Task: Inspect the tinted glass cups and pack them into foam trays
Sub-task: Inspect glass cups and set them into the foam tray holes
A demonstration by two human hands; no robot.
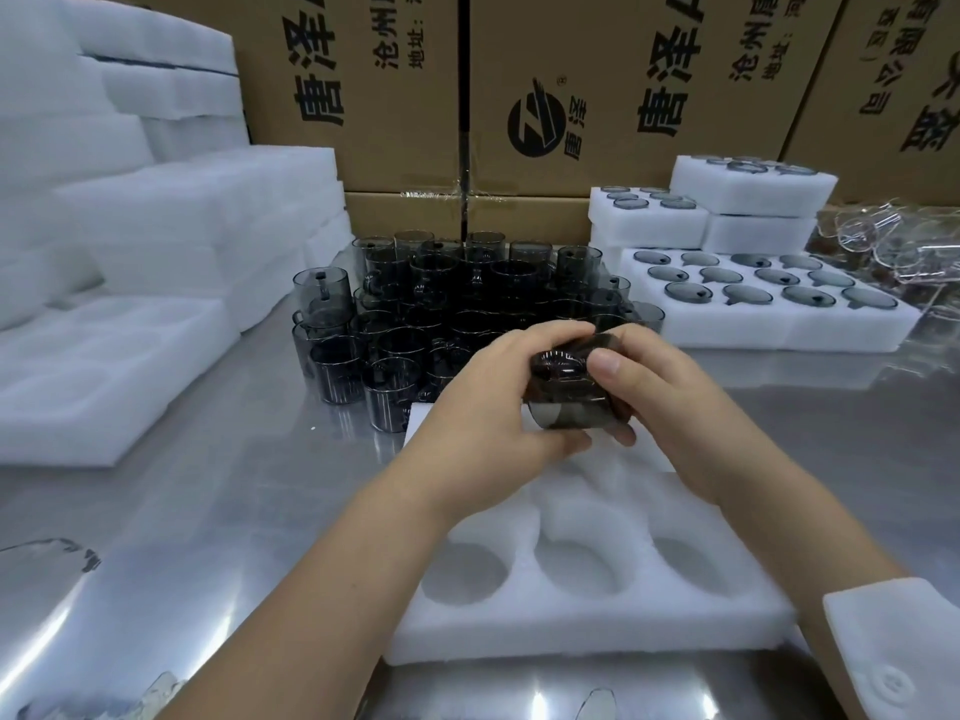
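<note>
The head camera looks down on a shiny metal worktop. Both hands hold one dark glass cup on its side, up above a white foam tray with empty round holes. The left hand curls its fingers over the cup. The right hand wraps round the other side, thumb on top. Behind the hands, many more dark cups stand close together on the worktop. On the right, a full tray holds cups, with smaller trays stacked behind it. On the left sit piles of white foam. Big brown boxes with black writing stand along the back.
</note>
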